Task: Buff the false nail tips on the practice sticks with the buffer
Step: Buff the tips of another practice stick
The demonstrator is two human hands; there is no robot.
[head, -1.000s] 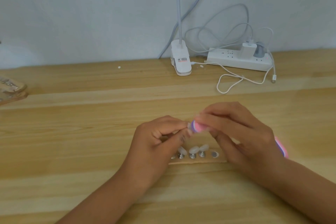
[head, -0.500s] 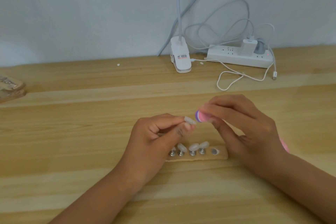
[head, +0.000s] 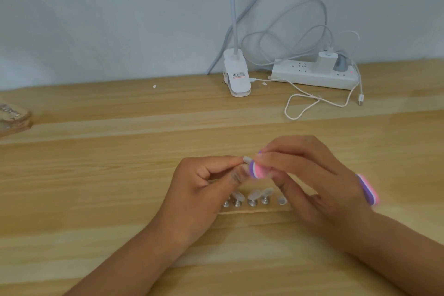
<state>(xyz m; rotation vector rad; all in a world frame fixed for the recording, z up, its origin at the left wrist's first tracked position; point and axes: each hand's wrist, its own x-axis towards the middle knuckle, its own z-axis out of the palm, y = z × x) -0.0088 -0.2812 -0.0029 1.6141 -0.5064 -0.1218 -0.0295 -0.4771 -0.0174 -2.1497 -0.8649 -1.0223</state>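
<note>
Head view. The left hand is raised just above the holder strip, thumb and forefinger pinched on one practice stick. The stick itself is hidden by the fingers, and only its pale nail tip projects toward the right. Gripping close under the tip probably keeps it from flexing under abrasion.

The right hand, above and right of the holder, has its fingers curled round the pink-and-purple buffer. The buffer's near end lies against the tip, and its far end shows beyond the back of the hand, to the right of the holder. Fingertips set close to the working end suggest short, controlled strokes. Motion blur prevents judging the exact contact face.

The remaining practice sticks stand upright in the holder, directly below the working hands, so the next one is within easy reach. The socket at the holder's right end appears bare and is presumably the seat of the held stick. How many tips are finished cannot be told.

Far behind the holder on the wooden table are a lamp clamp and, to its right, a power strip.
</note>
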